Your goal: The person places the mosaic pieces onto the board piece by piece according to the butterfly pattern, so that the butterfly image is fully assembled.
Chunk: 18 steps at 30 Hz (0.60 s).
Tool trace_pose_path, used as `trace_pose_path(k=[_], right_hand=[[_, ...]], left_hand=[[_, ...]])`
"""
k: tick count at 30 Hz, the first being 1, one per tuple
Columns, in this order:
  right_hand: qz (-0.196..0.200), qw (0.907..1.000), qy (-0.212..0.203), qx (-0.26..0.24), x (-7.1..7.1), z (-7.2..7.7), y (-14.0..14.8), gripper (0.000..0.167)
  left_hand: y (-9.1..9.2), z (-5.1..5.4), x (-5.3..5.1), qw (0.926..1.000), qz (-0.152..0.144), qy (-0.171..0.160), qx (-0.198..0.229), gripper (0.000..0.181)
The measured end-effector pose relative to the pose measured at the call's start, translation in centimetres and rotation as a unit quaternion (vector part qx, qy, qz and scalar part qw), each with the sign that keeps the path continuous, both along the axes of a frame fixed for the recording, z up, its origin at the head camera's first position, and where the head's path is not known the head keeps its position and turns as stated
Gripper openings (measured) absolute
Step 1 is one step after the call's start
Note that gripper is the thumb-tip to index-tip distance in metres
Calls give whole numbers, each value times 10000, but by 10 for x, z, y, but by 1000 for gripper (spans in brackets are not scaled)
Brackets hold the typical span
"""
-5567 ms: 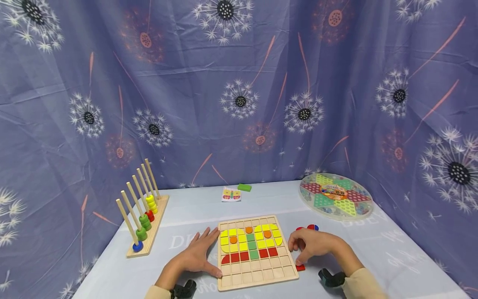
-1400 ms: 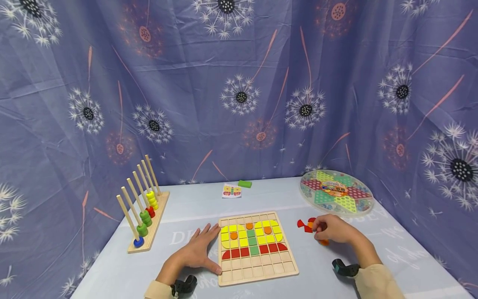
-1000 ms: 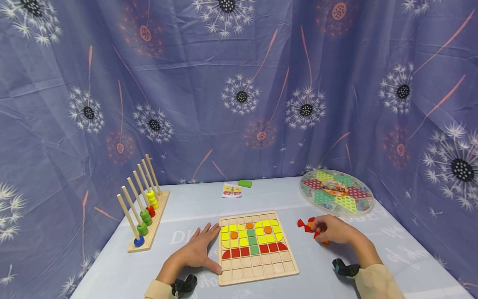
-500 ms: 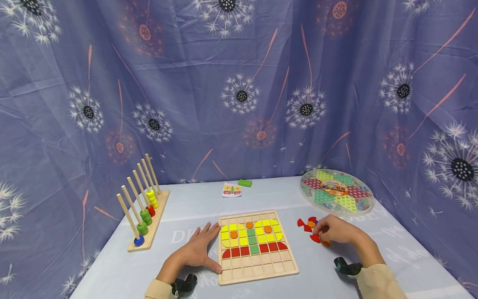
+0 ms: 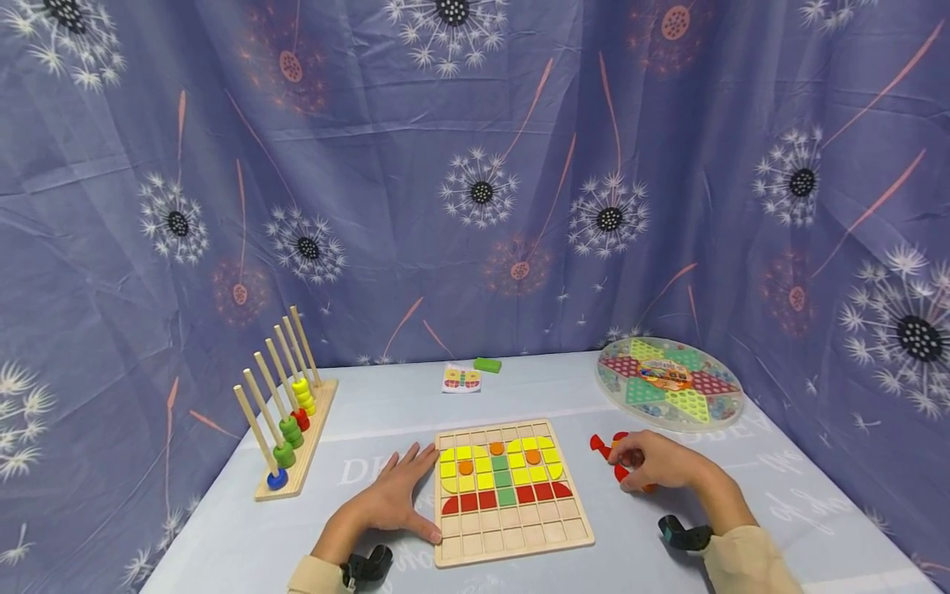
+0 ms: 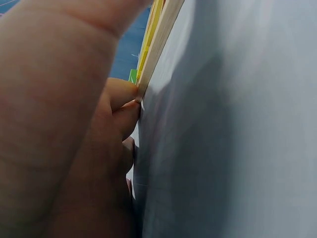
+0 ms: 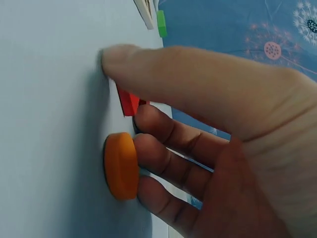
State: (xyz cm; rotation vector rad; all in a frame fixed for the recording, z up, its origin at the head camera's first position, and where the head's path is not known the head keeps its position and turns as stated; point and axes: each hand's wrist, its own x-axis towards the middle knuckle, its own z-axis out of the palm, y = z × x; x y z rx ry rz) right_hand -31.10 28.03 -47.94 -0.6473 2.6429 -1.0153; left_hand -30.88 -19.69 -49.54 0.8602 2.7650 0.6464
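Note:
A square wooden grid board [image 5: 512, 542] lies mid-table, bearing a pattern of yellow, orange, green and red tiles. My left hand [image 5: 393, 497] rests along its left side, fingers spread, thumb at the front left corner; the left wrist view shows fingertips against the board's edge [image 6: 159, 44]. Right of the board, my right hand [image 5: 656, 462] is over several loose pieces, thumb apart from the fingers. A red piece [image 7: 127, 101] shows between thumb and fingers, partly hidden. An orange disc [image 7: 120, 166] stands close against the other fingertips. Another red piece [image 5: 597, 443] lies just beyond the hand.
A peg stand [image 5: 312, 429] with coloured rings stands at the left. At the back lie a pattern card [image 5: 462, 379] and a green block [image 5: 487, 365]. A round Chinese checkers board [image 5: 686, 403] lies at the back right, before the patterned curtain.
A red corner tile has been added at the right end of the board's red row. My right hand moved from the board's edge to the loose pieces; its thumb has just spread. The left hand stayed.

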Motion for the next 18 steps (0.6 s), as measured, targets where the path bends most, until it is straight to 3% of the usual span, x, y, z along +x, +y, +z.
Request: trace_pose_path(k=[5, 18], right_hand=[[-169, 9998, 44, 3, 1, 0, -6, 23], [-148, 9987, 442, 195, 2, 4, -27, 24]], left_hand=[[0, 0, 0, 10000, -19, -23, 56, 130], [0, 1, 0, 10000, -19, -27, 9, 131]])
